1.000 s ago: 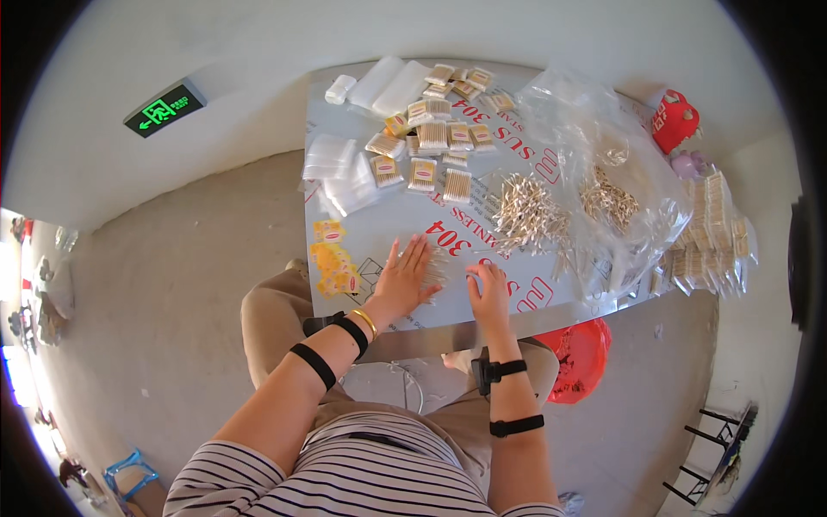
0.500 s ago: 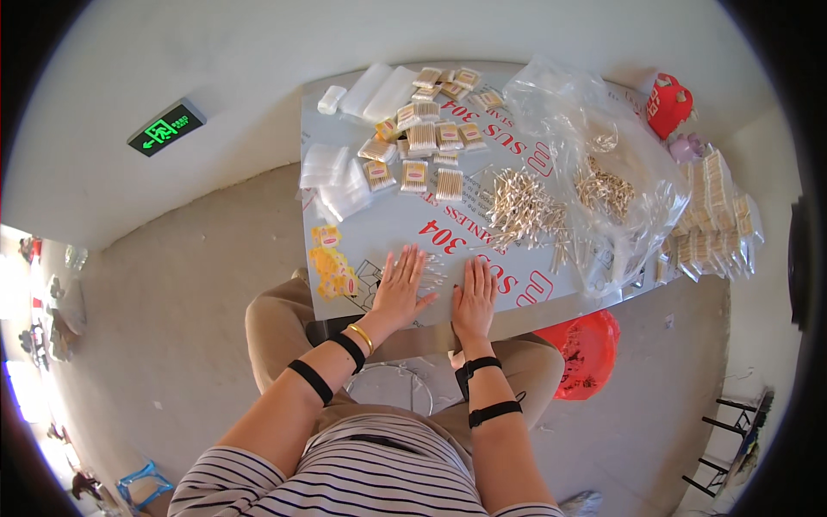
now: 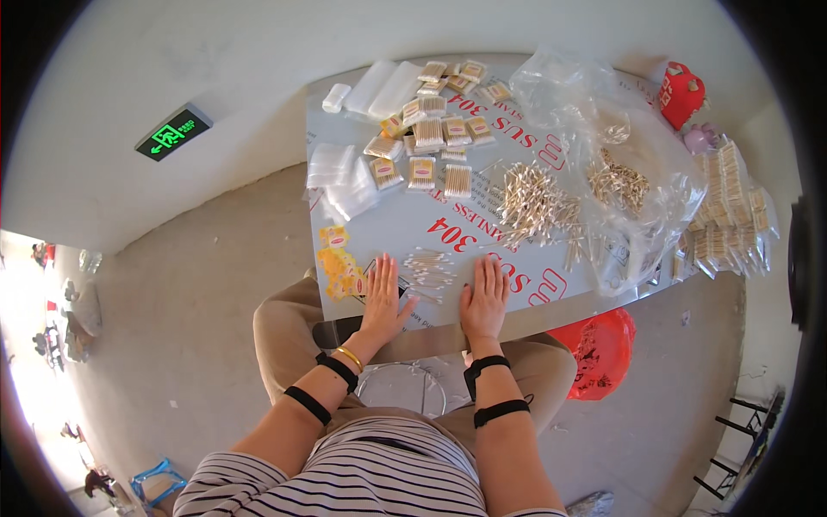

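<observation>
My left hand (image 3: 382,302) lies flat on the table, fingers stretched out, between the yellow paper cards (image 3: 342,274) and a small loose layer of cotton swabs (image 3: 429,268). Its thumb reaches the near edge of these swabs. To their right, my right hand (image 3: 485,302) also rests flat, fingers extended, holding nothing. Beyond it is a big heap of cotton swabs (image 3: 536,205). A large clear plastic bag (image 3: 642,239) beside the heap has more swabs inside. Filled swab packs (image 3: 421,172) lie scattered farther back, left of the heap.
Flat clear sleeves (image 3: 351,191) and stacked plastic bags (image 3: 392,90) occupy the table's left side. Many filled packs (image 3: 728,211) are piled at the right end, near a red container (image 3: 681,95). A red basin (image 3: 594,353) stands below the table's front edge.
My left hand has slid left and slightly toward me, uncovering more of the small swab layer. My right hand stays flat in nearly the same spot. The whole view has shifted slightly.
</observation>
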### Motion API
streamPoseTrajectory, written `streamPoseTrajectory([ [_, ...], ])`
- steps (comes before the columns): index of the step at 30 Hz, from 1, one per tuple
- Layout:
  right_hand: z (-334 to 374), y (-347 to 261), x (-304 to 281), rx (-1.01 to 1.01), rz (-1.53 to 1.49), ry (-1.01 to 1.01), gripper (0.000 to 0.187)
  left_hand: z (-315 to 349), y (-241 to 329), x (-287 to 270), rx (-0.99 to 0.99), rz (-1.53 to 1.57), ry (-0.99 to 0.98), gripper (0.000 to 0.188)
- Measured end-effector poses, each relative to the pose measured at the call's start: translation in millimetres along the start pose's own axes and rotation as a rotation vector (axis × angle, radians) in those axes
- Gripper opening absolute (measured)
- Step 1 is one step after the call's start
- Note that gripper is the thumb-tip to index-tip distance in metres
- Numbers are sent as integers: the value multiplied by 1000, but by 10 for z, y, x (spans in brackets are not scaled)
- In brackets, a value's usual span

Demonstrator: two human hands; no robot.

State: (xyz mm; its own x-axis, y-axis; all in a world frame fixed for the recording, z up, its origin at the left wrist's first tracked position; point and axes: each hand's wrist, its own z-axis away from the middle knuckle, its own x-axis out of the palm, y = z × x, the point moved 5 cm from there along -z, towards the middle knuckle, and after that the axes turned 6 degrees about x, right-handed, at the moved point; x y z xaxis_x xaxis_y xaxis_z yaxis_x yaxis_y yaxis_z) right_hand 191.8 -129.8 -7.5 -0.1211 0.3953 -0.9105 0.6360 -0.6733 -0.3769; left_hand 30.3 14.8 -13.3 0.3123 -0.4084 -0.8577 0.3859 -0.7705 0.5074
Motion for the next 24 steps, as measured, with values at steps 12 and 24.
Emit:
streamPoseTrajectory([
  [12, 12, 22, -13, 2, 7, 16, 59, 86, 86, -101, 34, 78, 69, 73],
  [24, 7, 35, 4, 9, 3, 10, 59, -282, -140, -380, 39, -33, 115, 19],
])
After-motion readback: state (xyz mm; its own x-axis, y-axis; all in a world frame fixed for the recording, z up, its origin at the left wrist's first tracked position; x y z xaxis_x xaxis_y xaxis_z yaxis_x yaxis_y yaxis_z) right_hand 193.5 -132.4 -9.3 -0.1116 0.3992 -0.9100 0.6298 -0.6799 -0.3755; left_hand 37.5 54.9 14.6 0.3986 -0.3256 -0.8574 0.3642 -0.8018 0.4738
